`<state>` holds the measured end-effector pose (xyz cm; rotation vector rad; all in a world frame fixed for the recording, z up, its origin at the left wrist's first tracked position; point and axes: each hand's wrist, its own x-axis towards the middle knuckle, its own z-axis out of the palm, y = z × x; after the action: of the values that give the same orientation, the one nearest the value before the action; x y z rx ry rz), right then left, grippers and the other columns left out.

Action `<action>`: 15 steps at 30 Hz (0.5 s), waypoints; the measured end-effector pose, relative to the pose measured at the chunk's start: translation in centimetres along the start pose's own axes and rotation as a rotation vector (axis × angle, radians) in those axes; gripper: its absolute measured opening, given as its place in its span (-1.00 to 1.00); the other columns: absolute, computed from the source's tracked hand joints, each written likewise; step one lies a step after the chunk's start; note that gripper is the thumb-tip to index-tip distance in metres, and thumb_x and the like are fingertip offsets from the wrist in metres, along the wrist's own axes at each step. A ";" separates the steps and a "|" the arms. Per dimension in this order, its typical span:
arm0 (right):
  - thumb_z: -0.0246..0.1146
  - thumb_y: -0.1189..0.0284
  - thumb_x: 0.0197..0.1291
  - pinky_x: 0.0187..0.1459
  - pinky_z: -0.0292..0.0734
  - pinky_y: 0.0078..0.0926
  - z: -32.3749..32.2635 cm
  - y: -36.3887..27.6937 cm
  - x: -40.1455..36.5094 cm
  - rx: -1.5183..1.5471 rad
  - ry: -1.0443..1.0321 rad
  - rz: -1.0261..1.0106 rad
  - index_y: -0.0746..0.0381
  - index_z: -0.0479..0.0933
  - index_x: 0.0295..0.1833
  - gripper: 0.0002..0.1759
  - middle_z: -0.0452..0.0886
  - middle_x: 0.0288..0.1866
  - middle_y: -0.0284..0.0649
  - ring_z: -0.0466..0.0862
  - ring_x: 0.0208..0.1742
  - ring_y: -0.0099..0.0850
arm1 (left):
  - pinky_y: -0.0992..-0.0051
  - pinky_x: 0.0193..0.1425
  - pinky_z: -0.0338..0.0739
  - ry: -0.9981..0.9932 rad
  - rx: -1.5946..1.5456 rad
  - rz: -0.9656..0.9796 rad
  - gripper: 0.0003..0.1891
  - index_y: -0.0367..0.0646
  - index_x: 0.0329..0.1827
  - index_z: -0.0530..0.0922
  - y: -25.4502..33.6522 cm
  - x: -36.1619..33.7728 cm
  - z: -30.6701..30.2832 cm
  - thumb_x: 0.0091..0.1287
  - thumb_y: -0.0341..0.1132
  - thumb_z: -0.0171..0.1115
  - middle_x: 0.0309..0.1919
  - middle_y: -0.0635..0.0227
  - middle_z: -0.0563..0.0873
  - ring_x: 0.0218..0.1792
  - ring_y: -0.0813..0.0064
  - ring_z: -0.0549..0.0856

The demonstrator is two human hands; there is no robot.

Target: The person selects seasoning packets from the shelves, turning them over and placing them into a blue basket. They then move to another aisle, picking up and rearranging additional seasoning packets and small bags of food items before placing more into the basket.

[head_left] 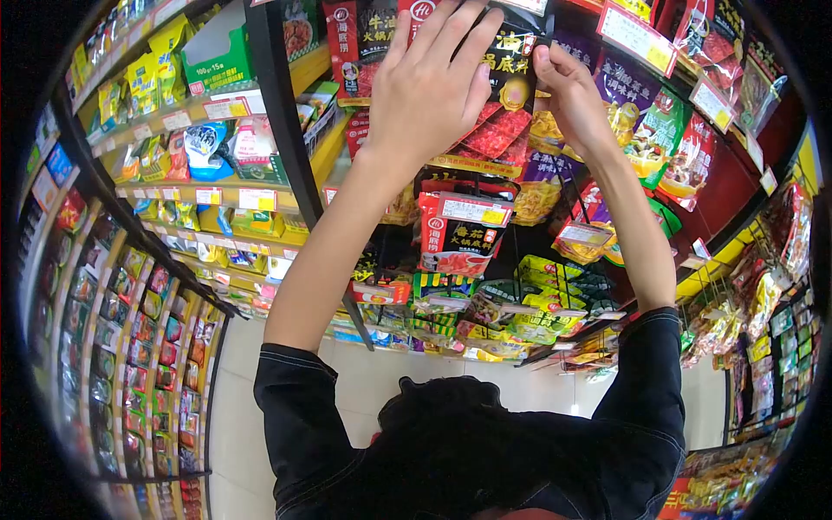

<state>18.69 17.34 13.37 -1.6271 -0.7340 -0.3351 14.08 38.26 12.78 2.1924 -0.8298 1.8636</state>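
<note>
A black and red hot pot base packet (pixel 494 143) hangs on the display rack at the top centre, its front towards me. My left hand (pixel 433 82) lies over its upper left part, fingers stretched upward and slightly spread, hiding some of the print. At the packet's upper right edge is my right hand (pixel 574 97), thumb in front and fingers curled in against the edge. Lower down hangs a red tomato hot pot base packet (pixel 459 238) behind a price tag (pixel 475 209). Purple seasoning packets (pixel 620 91) hang right of my right hand.
A dark upright post (pixel 282 95) divides the rack from shelves holding a green box (pixel 217 56) and snack bags. Price tags (pixel 637 36) jut from hooks at upper right. Green and yellow packets (pixel 550 299) hang low. Pale floor tiles (pixel 238 407) show below.
</note>
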 end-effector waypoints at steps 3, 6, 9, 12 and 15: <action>0.08 0.08 0.63 -0.25 0.65 -0.60 -0.1 0.2 -0.2 0.019 -0.036 0.043 0.14 0.63 0.16 -0.60 0.68 -0.17 -0.49 0.64 -0.18 -0.72 | 0.00 0.52 0.40 0.045 -0.068 0.004 -0.46 -0.03 0.49 0.46 -0.3 -0.5 1.1 0.42 -0.30 0.17 0.46 0.17 0.48 0.39 0.03 0.54; 0.09 0.09 0.63 -0.28 0.64 -0.62 -0.1 0.2 -1.3 -0.049 -0.040 0.106 0.13 0.64 0.13 -0.62 0.67 -0.21 -0.49 0.63 -0.20 -0.73 | 0.00 0.46 0.50 0.070 -0.129 -0.021 -0.45 0.05 0.47 0.47 -1.1 -1.2 2.6 0.38 -0.33 0.22 0.48 0.19 0.47 0.30 -0.07 0.61; 0.11 0.09 0.62 -0.28 0.64 -0.64 -0.9 0.5 -0.6 -0.105 -0.037 0.128 0.13 0.64 0.15 -0.62 0.67 -0.21 -0.49 0.65 -0.16 -0.71 | 0.00 0.44 0.52 0.028 -0.147 -0.065 -0.43 0.09 0.49 0.46 -1.5 -1.6 4.6 0.37 -0.35 0.22 0.50 0.12 0.43 0.30 -0.17 0.60; 0.16 0.13 0.58 -0.27 0.66 -0.51 -1.5 2.4 1.9 -0.301 0.035 0.099 0.22 0.69 0.01 -0.62 0.69 -0.33 -0.38 0.73 -0.27 -0.54 | 0.00 0.53 0.41 -0.042 -0.030 -0.067 -0.40 -0.02 0.51 0.43 -2.1 -2.1 6.9 0.35 -0.40 0.20 0.50 0.09 0.44 0.41 -0.03 0.54; 0.20 0.03 0.52 -0.32 0.68 -0.29 -3.1 6.1 5.5 -1.095 0.154 -0.355 0.33 0.69 -0.28 -0.45 0.72 -0.52 -0.03 0.82 -0.42 -0.20 | 0.01 0.58 0.35 -0.228 0.107 -0.077 -0.41 -0.09 0.47 0.46 -4.3 -4.1 9.9 0.32 -0.43 0.21 0.47 0.08 0.47 0.45 0.02 0.51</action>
<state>27.30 15.57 12.56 -2.4298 -0.7620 -1.2690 24.46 38.68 7.80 2.4993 -0.6837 1.6825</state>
